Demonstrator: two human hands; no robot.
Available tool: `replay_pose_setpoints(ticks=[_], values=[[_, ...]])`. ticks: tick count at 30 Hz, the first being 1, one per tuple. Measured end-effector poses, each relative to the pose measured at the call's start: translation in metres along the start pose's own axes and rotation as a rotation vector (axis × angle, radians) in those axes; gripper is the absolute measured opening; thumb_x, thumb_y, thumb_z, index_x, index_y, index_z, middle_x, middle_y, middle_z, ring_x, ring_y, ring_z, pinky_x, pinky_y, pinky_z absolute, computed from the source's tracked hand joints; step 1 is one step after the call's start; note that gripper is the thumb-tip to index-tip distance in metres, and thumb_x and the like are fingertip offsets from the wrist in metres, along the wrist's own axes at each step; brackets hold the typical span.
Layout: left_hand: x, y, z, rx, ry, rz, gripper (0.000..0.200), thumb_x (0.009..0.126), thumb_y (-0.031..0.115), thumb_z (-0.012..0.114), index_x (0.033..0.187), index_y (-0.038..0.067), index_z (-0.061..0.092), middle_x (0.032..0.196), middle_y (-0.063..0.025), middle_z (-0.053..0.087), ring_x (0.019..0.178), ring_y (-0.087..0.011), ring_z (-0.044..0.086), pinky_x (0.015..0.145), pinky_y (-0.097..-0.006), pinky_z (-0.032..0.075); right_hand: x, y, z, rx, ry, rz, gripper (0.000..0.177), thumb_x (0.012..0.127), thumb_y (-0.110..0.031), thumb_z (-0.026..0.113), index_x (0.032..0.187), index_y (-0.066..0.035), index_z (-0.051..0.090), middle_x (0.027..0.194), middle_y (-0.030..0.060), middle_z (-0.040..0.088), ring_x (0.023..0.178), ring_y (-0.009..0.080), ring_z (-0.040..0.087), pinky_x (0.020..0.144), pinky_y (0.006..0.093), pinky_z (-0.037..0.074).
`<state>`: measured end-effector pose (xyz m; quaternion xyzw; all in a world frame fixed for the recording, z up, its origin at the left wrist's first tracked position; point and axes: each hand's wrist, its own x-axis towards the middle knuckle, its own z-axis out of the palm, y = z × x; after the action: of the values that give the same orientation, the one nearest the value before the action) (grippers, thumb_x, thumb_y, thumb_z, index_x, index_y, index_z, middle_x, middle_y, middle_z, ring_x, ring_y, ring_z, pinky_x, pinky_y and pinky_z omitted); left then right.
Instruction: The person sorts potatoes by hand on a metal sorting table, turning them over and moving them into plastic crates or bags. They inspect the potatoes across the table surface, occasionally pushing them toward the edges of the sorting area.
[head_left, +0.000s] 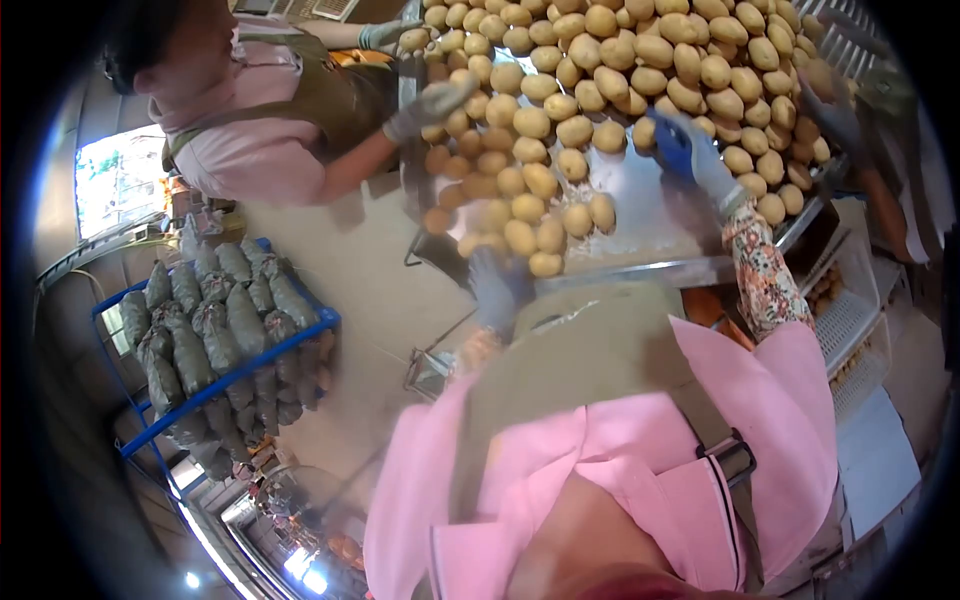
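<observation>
Many potatoes (pixel 655 52) lie heaped on a metal sorting table (pixel 640 205), thinning out toward me. My right hand (pixel 700 160), in a grey glove with a blue-coated palm, is over the table's right side. Its blue fingers curl against a potato (pixel 643 133) and seem to hold it. Low at the table's near left corner is my left hand (pixel 497 290), also gloved in grey. It is slightly blurred, fingers extended beside the nearest potatoes (pixel 522 237), holding nothing that I can see.
At the left, a person in an apron (pixel 300 110) handles potatoes with gloved hands (pixel 435 108). Another person's gloved hand (pixel 830 110) is at the right edge. A blue-framed cart (pixel 235 365) carries filled bags (pixel 215 330). White crates (pixel 850 300) stand at lower right.
</observation>
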<state>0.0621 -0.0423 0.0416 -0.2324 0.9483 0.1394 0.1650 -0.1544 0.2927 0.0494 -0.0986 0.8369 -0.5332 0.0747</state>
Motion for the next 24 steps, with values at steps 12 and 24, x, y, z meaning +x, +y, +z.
replay_pose_setpoints(ticks=[12, 24], values=[[-0.019, 0.050, 0.046, 0.047, -0.118, -0.006, 0.089, 0.085, 0.055, 0.053, 0.150, 0.008, 0.014, 0.152, -0.0279, 0.013, 0.133, -0.0485, 0.027, 0.106, -0.0580, 0.023, 0.126, -0.001, 0.084, -0.815, 0.172, -0.315, 0.054, 0.088, -0.050, 0.050, 0.138, -0.030, 0.045, 0.145, 0.0190, 0.036, 0.135, 0.0350, 0.030, 0.109, 0.0575, 0.019], [-0.012, 0.082, 0.042, 0.160, -0.184, -0.160, 0.109, 0.078, 0.062, 0.056, 0.148, -0.004, 0.005, 0.152, -0.0304, 0.010, 0.127, -0.0497, 0.037, 0.105, -0.0529, 0.031, -0.072, -0.006, 0.078, -0.494, -0.222, -0.318, 0.044, 0.090, -0.037, 0.052, 0.134, -0.029, 0.049, 0.142, 0.0101, 0.042, 0.131, 0.0324, 0.036, 0.107, 0.0524, 0.024]])
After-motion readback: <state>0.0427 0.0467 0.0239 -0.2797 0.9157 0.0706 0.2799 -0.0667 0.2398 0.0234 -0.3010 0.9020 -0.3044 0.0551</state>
